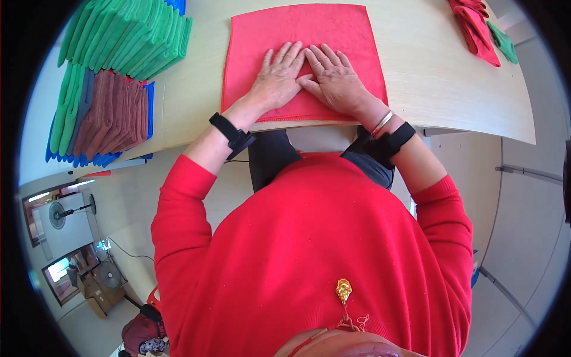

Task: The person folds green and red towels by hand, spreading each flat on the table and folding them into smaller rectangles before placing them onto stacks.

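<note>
A red cloth (256,41), roughly square with a stitched edge, lies spread flat on the table in front of me, its near edge along the table's front. My left hand (278,77) rests palm down on the middle of it, fingers stretched out. Beside it my right hand (333,80) also lies flat on the cloth, fingers spread a little and thumb reaching toward the left hand. The two hands touch or nearly touch at the fingertips and thumb. Neither one grips anything. Black bands circle both wrists.
Folded green cloths (128,38) stand stacked at the table's left, above folded brown cloths (110,113) with blue and grey ones. Crumpled red cloths (476,33) and a small green cloth (502,43) lie at the far right of the pale wooden table (452,89).
</note>
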`<action>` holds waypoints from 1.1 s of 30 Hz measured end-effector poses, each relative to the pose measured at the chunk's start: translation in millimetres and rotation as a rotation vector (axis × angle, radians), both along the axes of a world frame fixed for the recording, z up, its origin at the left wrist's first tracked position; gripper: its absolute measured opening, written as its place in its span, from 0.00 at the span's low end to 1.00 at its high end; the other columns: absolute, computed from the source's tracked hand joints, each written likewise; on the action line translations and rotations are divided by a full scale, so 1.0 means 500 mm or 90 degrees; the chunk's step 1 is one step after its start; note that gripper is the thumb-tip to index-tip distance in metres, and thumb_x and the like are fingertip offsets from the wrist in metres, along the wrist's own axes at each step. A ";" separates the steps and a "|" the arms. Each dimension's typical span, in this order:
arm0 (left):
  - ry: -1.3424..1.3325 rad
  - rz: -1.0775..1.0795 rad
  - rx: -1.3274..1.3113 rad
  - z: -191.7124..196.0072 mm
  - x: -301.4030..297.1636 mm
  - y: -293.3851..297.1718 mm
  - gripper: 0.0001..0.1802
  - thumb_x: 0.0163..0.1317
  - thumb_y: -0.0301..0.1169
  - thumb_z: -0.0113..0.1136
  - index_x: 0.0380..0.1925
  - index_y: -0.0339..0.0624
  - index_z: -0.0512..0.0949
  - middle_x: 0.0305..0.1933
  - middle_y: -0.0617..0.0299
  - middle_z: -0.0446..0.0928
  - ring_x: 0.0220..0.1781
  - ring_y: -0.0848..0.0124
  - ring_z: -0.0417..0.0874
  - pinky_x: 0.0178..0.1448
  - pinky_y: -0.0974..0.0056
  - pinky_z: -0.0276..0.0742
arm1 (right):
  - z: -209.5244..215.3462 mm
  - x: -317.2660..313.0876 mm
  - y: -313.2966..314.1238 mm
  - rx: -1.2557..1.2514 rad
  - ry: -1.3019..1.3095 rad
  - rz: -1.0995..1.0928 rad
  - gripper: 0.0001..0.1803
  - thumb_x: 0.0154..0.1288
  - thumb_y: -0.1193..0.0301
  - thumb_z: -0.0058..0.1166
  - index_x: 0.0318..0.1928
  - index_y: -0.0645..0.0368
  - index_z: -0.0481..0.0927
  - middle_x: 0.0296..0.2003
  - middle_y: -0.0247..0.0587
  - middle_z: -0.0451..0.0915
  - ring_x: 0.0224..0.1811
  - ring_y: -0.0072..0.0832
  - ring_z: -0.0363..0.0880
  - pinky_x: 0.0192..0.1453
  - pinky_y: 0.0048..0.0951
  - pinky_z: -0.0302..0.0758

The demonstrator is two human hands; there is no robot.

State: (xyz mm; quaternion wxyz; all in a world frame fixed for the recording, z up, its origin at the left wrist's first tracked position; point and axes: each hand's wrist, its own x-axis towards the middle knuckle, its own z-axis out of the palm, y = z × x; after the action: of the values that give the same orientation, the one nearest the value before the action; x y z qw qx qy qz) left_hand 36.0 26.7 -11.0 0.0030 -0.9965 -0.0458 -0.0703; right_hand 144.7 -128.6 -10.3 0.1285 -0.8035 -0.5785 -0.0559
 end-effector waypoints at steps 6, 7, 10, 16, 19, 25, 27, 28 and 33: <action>-0.029 0.184 -0.036 -0.012 -0.063 0.016 0.37 0.67 0.55 0.41 0.70 0.47 0.55 0.75 0.50 0.49 0.77 0.55 0.45 0.75 0.42 0.39 | -0.021 0.044 -0.050 0.017 -0.068 -0.100 0.38 0.70 0.45 0.36 0.69 0.60 0.58 0.70 0.45 0.56 0.75 0.41 0.47 0.76 0.43 0.44; -0.028 0.182 -0.034 -0.012 -0.076 0.025 0.37 0.67 0.55 0.41 0.70 0.47 0.55 0.75 0.50 0.49 0.77 0.55 0.45 0.75 0.42 0.39 | -0.023 0.052 -0.057 0.018 -0.067 -0.102 0.38 0.70 0.45 0.36 0.69 0.60 0.58 0.70 0.45 0.56 0.75 0.41 0.47 0.76 0.43 0.44; -0.040 0.282 -0.034 -0.012 -0.128 0.044 0.38 0.67 0.56 0.41 0.70 0.46 0.55 0.75 0.50 0.49 0.77 0.55 0.46 0.75 0.42 0.39 | -0.022 0.066 -0.083 0.037 -0.057 -0.170 0.39 0.69 0.44 0.37 0.69 0.60 0.58 0.70 0.45 0.56 0.75 0.40 0.48 0.75 0.43 0.44; -0.021 0.322 -0.034 -0.003 -0.176 0.068 0.38 0.67 0.56 0.41 0.70 0.44 0.55 0.75 0.50 0.49 0.77 0.54 0.46 0.75 0.43 0.39 | 0.036 0.086 -0.116 -0.080 -0.040 -0.209 0.38 0.69 0.45 0.38 0.68 0.61 0.59 0.70 0.46 0.56 0.74 0.43 0.48 0.75 0.47 0.45; 0.071 0.364 0.036 0.034 -0.141 0.066 0.38 0.67 0.55 0.40 0.70 0.43 0.55 0.75 0.50 0.49 0.77 0.55 0.46 0.75 0.44 0.39 | 0.084 0.102 -0.097 -0.274 -0.027 -0.243 0.37 0.69 0.46 0.39 0.68 0.61 0.59 0.70 0.47 0.56 0.73 0.46 0.50 0.74 0.50 0.47; -0.049 0.063 -0.032 0.019 0.080 0.065 0.35 0.68 0.54 0.39 0.70 0.47 0.55 0.75 0.55 0.49 0.77 0.58 0.46 0.76 0.43 0.38 | 0.019 0.088 0.107 0.016 -0.060 -0.129 0.34 0.70 0.49 0.38 0.69 0.54 0.58 0.70 0.46 0.57 0.72 0.46 0.53 0.72 0.51 0.50; -0.038 0.081 -0.035 -0.008 0.090 0.073 0.35 0.68 0.54 0.39 0.70 0.48 0.55 0.75 0.55 0.49 0.77 0.58 0.47 0.76 0.43 0.38 | -0.002 0.106 0.120 0.002 -0.047 -0.129 0.34 0.70 0.48 0.36 0.70 0.53 0.58 0.70 0.45 0.56 0.73 0.45 0.52 0.73 0.50 0.50; -0.021 0.107 -0.042 -0.017 0.087 0.076 0.35 0.68 0.55 0.38 0.70 0.49 0.55 0.75 0.55 0.49 0.77 0.58 0.47 0.76 0.44 0.38 | -0.006 0.113 0.118 -0.008 -0.046 -0.129 0.34 0.70 0.48 0.35 0.70 0.52 0.58 0.71 0.44 0.55 0.73 0.45 0.51 0.73 0.50 0.49; -0.028 0.269 -0.004 -0.031 0.058 0.160 0.33 0.69 0.54 0.37 0.71 0.56 0.54 0.76 0.57 0.49 0.77 0.60 0.46 0.75 0.45 0.41 | -0.030 0.189 0.065 -0.019 -0.035 -0.166 0.33 0.71 0.48 0.32 0.70 0.51 0.57 0.71 0.41 0.54 0.74 0.43 0.49 0.74 0.49 0.47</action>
State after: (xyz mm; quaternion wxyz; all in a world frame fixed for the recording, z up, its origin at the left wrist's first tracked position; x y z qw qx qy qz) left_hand 65.1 106.5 -26.3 0.0137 -0.9631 -0.2536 -0.0894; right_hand 239.0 -96.4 -25.1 0.0921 -0.8720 -0.4731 -0.0857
